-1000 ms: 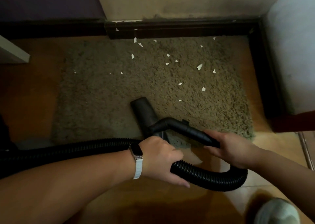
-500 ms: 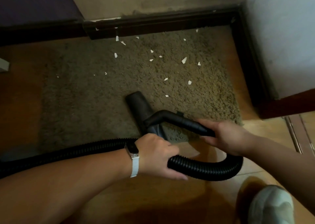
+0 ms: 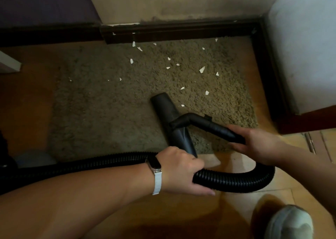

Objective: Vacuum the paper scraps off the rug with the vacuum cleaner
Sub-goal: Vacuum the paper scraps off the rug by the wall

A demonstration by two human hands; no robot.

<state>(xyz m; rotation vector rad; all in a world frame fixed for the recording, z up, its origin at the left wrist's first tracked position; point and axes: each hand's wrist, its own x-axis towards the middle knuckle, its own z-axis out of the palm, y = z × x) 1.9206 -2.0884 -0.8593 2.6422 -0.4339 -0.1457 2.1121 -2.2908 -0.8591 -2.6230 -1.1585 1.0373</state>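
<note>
Nozzle has been moved nearer the paper scraps on the rug, with hose clasped by the left hand and wand by the right hand.

Ahead of you a dark skirting board runs along the foot of a stained beige wall, with a purple surface to its left. On your right stands a pale white panel. The wooden floor is orange-brown (glossy near you). A light-coloured shoe shows at bottom right, and a white slab edge at far left.
</note>
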